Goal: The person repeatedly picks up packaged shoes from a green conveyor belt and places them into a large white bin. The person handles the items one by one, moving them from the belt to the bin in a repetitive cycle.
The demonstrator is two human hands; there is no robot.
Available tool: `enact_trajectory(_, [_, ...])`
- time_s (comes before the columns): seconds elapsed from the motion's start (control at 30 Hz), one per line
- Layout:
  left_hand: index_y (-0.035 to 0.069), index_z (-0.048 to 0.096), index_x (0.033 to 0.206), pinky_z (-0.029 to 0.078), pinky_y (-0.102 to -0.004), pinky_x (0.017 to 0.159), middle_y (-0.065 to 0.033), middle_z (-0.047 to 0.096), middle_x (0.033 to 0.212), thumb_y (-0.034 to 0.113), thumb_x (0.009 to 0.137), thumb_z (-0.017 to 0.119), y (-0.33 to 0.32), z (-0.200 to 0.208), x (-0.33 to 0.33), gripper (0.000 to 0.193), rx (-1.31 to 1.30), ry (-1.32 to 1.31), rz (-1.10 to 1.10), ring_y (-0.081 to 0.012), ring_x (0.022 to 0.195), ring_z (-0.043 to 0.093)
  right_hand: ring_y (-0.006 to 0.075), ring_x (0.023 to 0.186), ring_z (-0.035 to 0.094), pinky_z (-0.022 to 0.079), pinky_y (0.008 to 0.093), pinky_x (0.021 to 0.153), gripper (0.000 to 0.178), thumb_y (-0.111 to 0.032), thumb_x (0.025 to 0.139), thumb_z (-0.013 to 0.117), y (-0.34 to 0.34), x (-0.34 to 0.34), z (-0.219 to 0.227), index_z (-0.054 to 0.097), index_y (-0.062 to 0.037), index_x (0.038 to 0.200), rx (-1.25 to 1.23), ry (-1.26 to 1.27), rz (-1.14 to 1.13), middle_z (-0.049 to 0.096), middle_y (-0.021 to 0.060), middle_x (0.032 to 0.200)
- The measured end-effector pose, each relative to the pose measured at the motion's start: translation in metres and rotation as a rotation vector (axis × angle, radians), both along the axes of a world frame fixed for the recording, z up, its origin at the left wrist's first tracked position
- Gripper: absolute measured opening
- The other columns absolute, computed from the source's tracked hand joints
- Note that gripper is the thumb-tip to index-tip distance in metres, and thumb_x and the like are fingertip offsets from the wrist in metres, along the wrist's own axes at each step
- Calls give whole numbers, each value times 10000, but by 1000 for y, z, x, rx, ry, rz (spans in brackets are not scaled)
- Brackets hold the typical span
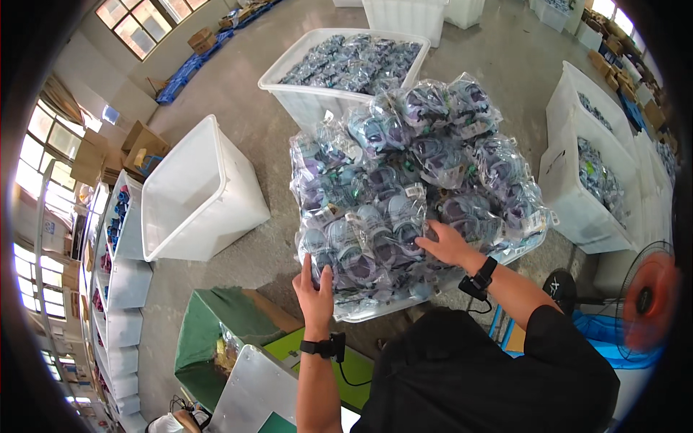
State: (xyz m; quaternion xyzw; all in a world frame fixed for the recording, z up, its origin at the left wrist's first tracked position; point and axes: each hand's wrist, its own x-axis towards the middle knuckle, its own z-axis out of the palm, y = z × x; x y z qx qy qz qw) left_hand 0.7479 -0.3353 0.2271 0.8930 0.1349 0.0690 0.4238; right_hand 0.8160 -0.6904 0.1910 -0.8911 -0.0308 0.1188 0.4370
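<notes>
Pairs of blue-grey and purple shoes in clear plastic bags [382, 180] are heaped high over a white bin [354, 312] right in front of me. My left hand [314, 297] grips the left side of a row of bagged shoes [359, 245] on the near part of the heap, its index finger and thumb against the plastic. At the other end of that row, my right hand [449, 245] has its thumb and fingers closed on the bag's edge. Some fingertips are hidden by the plastic. Each wrist wears a black strap with a small device.
Beyond the heap stands another white bin [289, 97] filled with bagged shoes. An upright white bin [180, 216] is at the left, near a green cloth-covered box [206, 346]. More bins [585, 209] and an orange fan [647, 299] are on the right. A metal panel [253, 390] lies near my left forearm.
</notes>
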Motion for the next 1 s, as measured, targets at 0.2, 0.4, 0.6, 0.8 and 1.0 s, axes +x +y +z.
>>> enact_trajectory(0.2, [80, 441, 1615, 455, -406, 1061, -227, 500, 1423, 337, 1075, 624, 10, 9, -19, 626, -84, -67, -16, -325, 1258, 521, 402, 1077, 675, 533, 493, 915, 798, -582, 952, 672, -3, -6, 23, 506, -24, 1498, -152, -69, -7, 660, 228, 1253])
enact_trajectory(0.4, [25, 557, 1509, 475, -387, 1052, -191, 562, 1379, 287, 1085, 605, 50, -13, -117, 501, -255, -66, 233, -259, 1225, 581, 196, 910, 667, 535, 344, 712, 571, -267, 953, 773, 3, -20, 62, 570, -65, 1447, 64, -257, -57, 621, 116, 1155])
enact_trajectory(0.6, [-31, 659, 1367, 560, -344, 851, -121, 746, 1030, 272, 1043, 677, 104, -55, -286, 444, -471, 290, 523, -214, 914, 702, 87, 958, 609, 488, 234, 775, 481, -91, 952, 732, 61, -54, 81, 613, -86, 1418, 468, -292, 68, 633, 18, 1168])
enact_trajectory(0.8, [-12, 660, 1378, 594, -375, 871, -199, 778, 1130, 376, 977, 732, 138, -78, -471, 563, -306, 383, 677, -280, 988, 767, 67, 852, 579, 437, 206, 675, 438, -45, 986, 650, 141, -109, 95, 591, -29, 1420, 536, -22, 285, 619, -7, 1007])
enact_trajectory(1.0, [-3, 751, 1230, 580, -445, 935, -244, 774, 1103, 410, 910, 766, 176, -131, -640, 522, -172, 491, 1113, -407, 1048, 743, 72, 827, 618, 434, 215, 614, 350, -72, 987, 661, 203, -154, 76, 627, -1, 1328, 401, 149, 521, 632, 1, 958])
